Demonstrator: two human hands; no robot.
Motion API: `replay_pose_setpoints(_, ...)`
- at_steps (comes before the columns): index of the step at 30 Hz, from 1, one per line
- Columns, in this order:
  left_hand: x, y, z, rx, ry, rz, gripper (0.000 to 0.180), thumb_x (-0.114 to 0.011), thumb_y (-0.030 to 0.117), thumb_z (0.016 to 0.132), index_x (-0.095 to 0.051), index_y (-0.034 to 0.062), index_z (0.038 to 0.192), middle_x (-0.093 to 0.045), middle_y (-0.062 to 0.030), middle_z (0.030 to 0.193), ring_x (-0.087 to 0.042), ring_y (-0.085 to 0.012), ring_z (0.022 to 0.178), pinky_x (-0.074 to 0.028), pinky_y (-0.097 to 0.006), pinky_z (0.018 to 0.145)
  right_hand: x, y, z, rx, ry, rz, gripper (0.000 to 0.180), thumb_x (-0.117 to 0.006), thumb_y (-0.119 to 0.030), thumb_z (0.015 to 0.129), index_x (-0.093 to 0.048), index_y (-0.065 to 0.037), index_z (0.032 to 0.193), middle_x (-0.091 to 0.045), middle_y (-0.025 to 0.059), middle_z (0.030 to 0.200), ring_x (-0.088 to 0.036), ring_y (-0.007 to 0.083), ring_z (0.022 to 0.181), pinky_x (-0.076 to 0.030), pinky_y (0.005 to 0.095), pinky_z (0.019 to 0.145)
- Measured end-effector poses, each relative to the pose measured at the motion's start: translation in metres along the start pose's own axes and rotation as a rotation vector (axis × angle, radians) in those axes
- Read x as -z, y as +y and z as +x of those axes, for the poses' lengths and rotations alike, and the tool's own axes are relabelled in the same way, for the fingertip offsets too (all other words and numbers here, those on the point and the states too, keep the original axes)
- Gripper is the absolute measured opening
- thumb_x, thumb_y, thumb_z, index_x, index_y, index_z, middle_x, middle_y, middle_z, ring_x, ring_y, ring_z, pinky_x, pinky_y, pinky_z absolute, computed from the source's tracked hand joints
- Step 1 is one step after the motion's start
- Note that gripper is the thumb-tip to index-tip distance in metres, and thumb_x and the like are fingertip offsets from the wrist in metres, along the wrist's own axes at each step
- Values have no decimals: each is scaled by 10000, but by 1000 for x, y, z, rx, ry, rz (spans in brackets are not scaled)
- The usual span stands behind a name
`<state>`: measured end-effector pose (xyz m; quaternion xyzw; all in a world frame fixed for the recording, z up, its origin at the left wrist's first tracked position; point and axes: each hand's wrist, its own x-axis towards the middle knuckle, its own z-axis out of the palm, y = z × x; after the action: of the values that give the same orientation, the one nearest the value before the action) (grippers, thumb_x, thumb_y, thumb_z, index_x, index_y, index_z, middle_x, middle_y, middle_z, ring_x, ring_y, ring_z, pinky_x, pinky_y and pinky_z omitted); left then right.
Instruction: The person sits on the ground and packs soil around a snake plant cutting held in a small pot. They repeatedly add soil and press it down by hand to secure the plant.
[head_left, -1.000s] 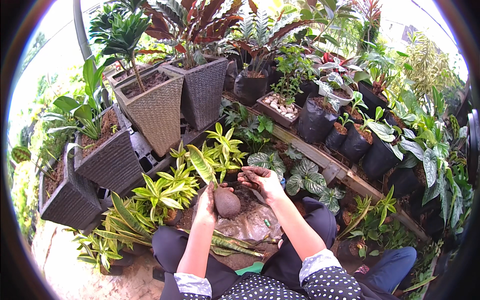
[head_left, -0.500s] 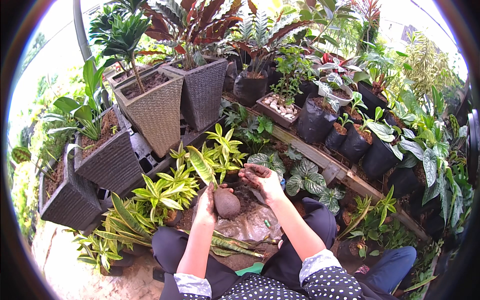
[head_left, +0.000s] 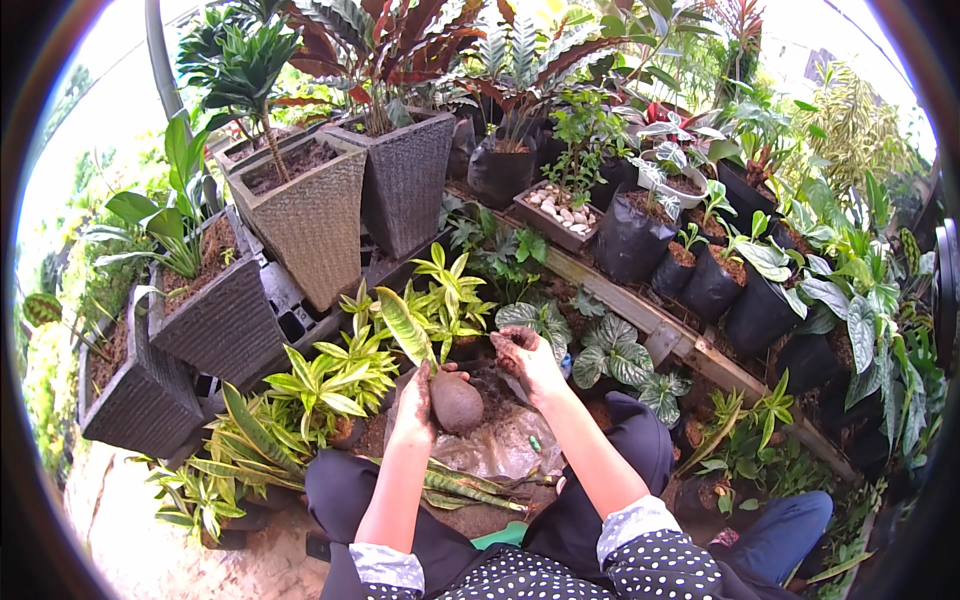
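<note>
My left hand (head_left: 416, 404) is wrapped round a smooth brown soil ball (head_left: 458, 405). From the ball's top rises a snake plant leaf (head_left: 404, 325), green with yellow edges, tilted to the left. To the right and a little above the ball, apart from it, is my soil-covered right hand (head_left: 530, 365). Its fingers are curled together; what they hold, if anything, is hidden. Below both hands a muddy clear plastic sheet (head_left: 505, 440) lies on the ground with dark soil on it. Loose snake plant leaves (head_left: 465, 488) lie close to my lap.
Yellow-green leafy plants (head_left: 325, 385) crowd in on the left, below tall textured planters (head_left: 310, 235). A wooden rail (head_left: 690, 350) runs along the right, with black bag pots (head_left: 635, 235) behind it. Another person's blue-clad leg (head_left: 785, 535) is at the lower right.
My right hand's fingers, more stretched out before, have curled in, and the hand has shifted slightly right. The left hand still holds the soil ball, now a touch higher.
</note>
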<state>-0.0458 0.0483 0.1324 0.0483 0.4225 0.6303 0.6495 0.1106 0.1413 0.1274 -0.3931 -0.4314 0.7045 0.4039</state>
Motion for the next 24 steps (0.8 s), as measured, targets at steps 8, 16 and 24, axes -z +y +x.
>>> replay_pose_setpoints(8, 7, -2, 3, 39, -29, 1, 431, -351, 380, 940, -516, -12, 1007, -624, -174, 855, -619, -274, 770, -516, -411, 703, -12, -13, -11, -58, -119, 135, 254, -507, -118, 903, -528, 64, 1080, -623, 144, 957, -625, 192, 882, -519, 274, 740)
replay_pose_setpoints(16, 11, -1, 2, -1, -64, -23, 398, -382, 338, 940, -501, -36, 1003, -610, -172, 842, -621, -266, 768, -525, -396, 699, -6, -5, 1, -90, -155, 511, 327, -527, -247, 893, -520, 50, 1030, -589, 164, 977, -600, 252, 912, -515, 347, 787)
replay_pose_setpoints(24, 16, -3, -4, -60, -44, -21, 392, -486, 363, 895, -488, -6, 1029, -597, -143, 881, -614, -254, 780, -535, -392, 665, -7, -2, -4, -55, -67, 515, 199, -532, -154, 885, -552, 26, 967, -592, 109, 913, -586, 198, 817, -511, 311, 748)
